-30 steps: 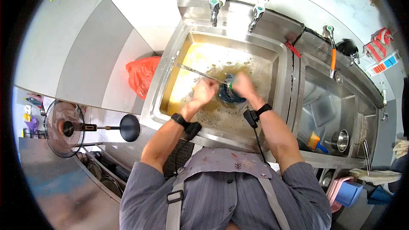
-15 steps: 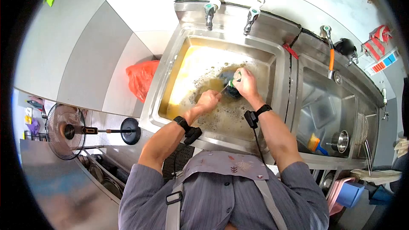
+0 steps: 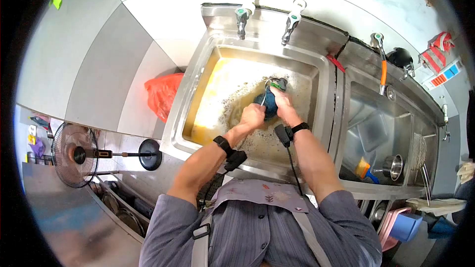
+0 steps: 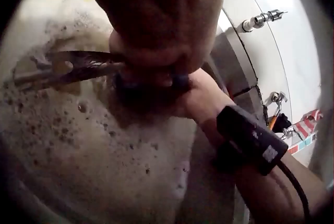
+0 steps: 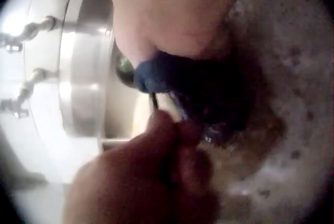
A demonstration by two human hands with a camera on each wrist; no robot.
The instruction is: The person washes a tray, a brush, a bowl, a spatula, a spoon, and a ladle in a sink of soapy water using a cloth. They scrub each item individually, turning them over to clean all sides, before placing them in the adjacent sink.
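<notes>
My left hand [image 3: 253,116] grips the thin handle of a long-handled metal utensil [image 4: 88,68] over the soapy water. In the left wrist view, the flat handle end with a hole sticks out past the fist. My right hand [image 3: 283,103] holds a dark blue cloth [image 5: 209,86] bunched around the utensil's upper part, just beyond the left hand. At the far end a rounded head with green and dark material [image 3: 278,84] shows; its exact kind is partly hidden. Both hands are over the stainless steel sink [image 3: 324,118], which holds murky, sudsy water.
Two taps [image 3: 241,22] stand behind the sink. On the right, a second basin [image 3: 371,91] holds a blue-handled brush [image 3: 365,169] and a small steel pot [image 3: 394,167]. A red plastic bag [image 3: 163,94] is on the left, and a fan [image 3: 75,154] stands farther left.
The utensil has swung from lying leftward to pointing away from the body, its head now beyond the hands. The left hand has moved right, closer to the right hand; the blue cloth is lifted into view.
</notes>
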